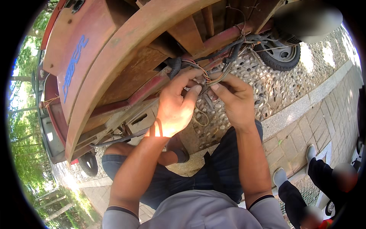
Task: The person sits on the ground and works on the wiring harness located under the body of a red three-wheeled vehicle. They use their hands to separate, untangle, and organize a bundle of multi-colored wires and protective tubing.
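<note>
Both hands are in on the wires, low under the side of a rusty cart (95, 26), and it's close finger work! The left hand (177, 101) comes in from the left, thumb and fingers drawn together in a narrow pinch on the wires (217, 78). Across from it, the right hand (236, 99) has its own tight pinch, thumb pressed in from below, forefinger curled along the bundle. The fingertips nearly meet, and exactly which strand each one grips is too small to tell. The wires loop and bend right between the two hands, brown and orange strands among them, just beside the cart's lower beam. A dark ribbed tube (176, 68) curls just above the left hand, while a black hose (232, 55) hangs above the right. Below the fingers, a thin pale loop of wire (201, 120) dangles over the pebbled ground (248, 89). Up at the right, a wheel (281, 57) with a black tyre stands on the pebbles. Between the forearms come the worker's bent knees in dark shorts (225, 164), and over at lower right, another person's grey shoe (280, 176) rests on the paving
</note>
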`<action>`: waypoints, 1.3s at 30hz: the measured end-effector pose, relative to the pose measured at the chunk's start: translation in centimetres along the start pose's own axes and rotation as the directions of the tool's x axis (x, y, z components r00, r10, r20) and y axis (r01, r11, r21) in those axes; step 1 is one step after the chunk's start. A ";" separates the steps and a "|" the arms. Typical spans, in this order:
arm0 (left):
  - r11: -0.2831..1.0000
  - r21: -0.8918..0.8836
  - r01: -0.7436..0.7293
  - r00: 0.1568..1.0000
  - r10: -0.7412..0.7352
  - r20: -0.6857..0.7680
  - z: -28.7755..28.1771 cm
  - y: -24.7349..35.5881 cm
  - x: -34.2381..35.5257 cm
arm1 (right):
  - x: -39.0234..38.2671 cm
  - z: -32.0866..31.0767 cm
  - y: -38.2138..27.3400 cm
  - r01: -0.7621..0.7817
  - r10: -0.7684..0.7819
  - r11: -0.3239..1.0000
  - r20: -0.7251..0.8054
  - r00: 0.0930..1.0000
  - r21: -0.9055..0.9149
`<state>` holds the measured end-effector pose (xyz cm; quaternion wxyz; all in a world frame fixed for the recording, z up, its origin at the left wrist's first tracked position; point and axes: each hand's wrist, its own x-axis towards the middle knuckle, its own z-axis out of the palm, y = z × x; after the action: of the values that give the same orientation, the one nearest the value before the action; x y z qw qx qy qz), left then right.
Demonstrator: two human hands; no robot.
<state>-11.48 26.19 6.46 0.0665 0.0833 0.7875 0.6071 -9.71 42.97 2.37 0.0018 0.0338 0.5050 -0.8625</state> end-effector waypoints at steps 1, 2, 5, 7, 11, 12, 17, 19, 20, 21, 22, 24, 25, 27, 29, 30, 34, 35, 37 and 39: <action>0.999 0.044 -0.012 1.000 0.012 0.012 0.0 0.1 0.0 | 0.1 0.0 -0.1 0.002 -0.002 1.000 0.001 1.000 -0.023; 0.996 0.088 -0.025 0.999 0.023 0.024 0.0 0.2 -0.1 | 0.2 -0.1 -0.1 0.004 -0.004 0.999 0.003 1.000 -0.046; 0.992 0.122 -0.029 0.998 0.022 0.056 0.2 0.9 0.1 | 0.5 -0.1 -0.6 0.000 0.000 0.993 -0.002 1.000 -0.117; 0.990 0.128 -0.057 0.997 0.050 0.059 0.5 1.0 0.3 | 0.7 -0.3 -0.2 0.028 -0.026 0.989 0.017 1.000 -0.148; 0.971 0.201 -0.128 0.992 0.127 0.019 1.3 0.1 0.5 | 1.4 -1.1 -0.3 0.132 -0.085 0.937 0.154 0.984 -0.323; 0.965 0.227 -0.130 0.991 0.132 0.006 1.4 -0.2 0.5 | 1.4 -1.1 -0.4 0.054 -0.020 0.958 0.123 0.992 -0.283; 0.933 0.327 -0.148 0.978 0.187 -0.093 2.6 -0.8 -0.1 | 1.5 -0.1 -1.1 -0.126 0.119 0.985 -0.062 0.991 -0.121; 0.916 0.359 -0.180 0.968 0.231 -0.103 2.7 -1.0 -0.2 | 1.9 -0.3 -1.3 -0.158 0.154 0.968 -0.034 0.987 -0.195; 0.898 0.379 -0.222 0.955 0.279 -0.101 2.6 -1.4 -0.2 | 2.1 -0.3 -1.4 -0.173 0.173 0.958 -0.020 0.985 -0.230; 0.879 0.398 -0.264 0.940 0.327 -0.098 2.5 -1.7 -0.2 | 2.2 -0.3 -1.3 -0.116 0.121 0.958 0.001 0.993 -0.261; 0.904 0.370 -0.216 0.955 0.274 -0.112 2.7 -1.5 -0.3 | 2.3 -0.4 -1.0 -0.059 0.068 0.955 0.021 0.997 -0.291; 0.943 0.310 -0.119 0.977 0.167 -0.133 3.0 -1.2 -0.6 | 2.6 -0.9 -0.5 0.010 0.009 0.939 0.053 0.999 -0.344; 0.957 0.272 -0.097 0.979 0.141 -0.147 3.1 -1.2 -0.7 | 2.8 -1.1 -0.4 0.021 0.004 0.930 0.066 0.998 -0.368; 0.980 0.194 -0.054 0.981 0.088 -0.172 3.2 -1.4 -0.7 | 2.8 -1.2 -0.5 0.044 -0.021 0.889 0.056 0.998 -0.456; 0.992 0.122 -0.022 0.981 0.045 -0.190 2.9 -1.8 -0.5 | 2.2 -0.4 -1.1 0.061 -0.061 0.817 0.019 0.998 -0.574; 0.996 0.085 -0.006 0.980 0.022 -0.197 2.6 -2.0 -0.3 | 2.0 -0.1 -1.1 0.073 -0.082 0.810 0.011 0.997 -0.582; 0.999 -0.038 -0.013 0.984 0.006 -0.176 1.2 -2.6 0.4 | 1.3 0.4 -0.5 0.158 -0.192 0.757 0.015 0.981 -0.634; 0.999 -0.051 0.004 0.985 -0.013 -0.173 1.1 -2.5 0.4 | 1.1 0.3 -0.2 0.186 -0.224 0.736 0.025 0.974 -0.651; 0.989 -0.141 0.050 0.976 -0.078 -0.202 1.4 -2.2 0.4 | 0.5 0.6 0.1 0.285 -0.354 0.676 0.039 0.934 -0.679; 0.981 -0.173 0.082 0.967 -0.120 -0.224 1.5 -1.7 0.5 | 0.1 1.0 0.5 0.348 -0.448 0.629 0.042 0.893 -0.695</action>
<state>-11.73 27.27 4.41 0.0111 -0.0347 0.7410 0.6706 -9.85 41.84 2.43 -0.2108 -0.0238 0.7807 -0.5878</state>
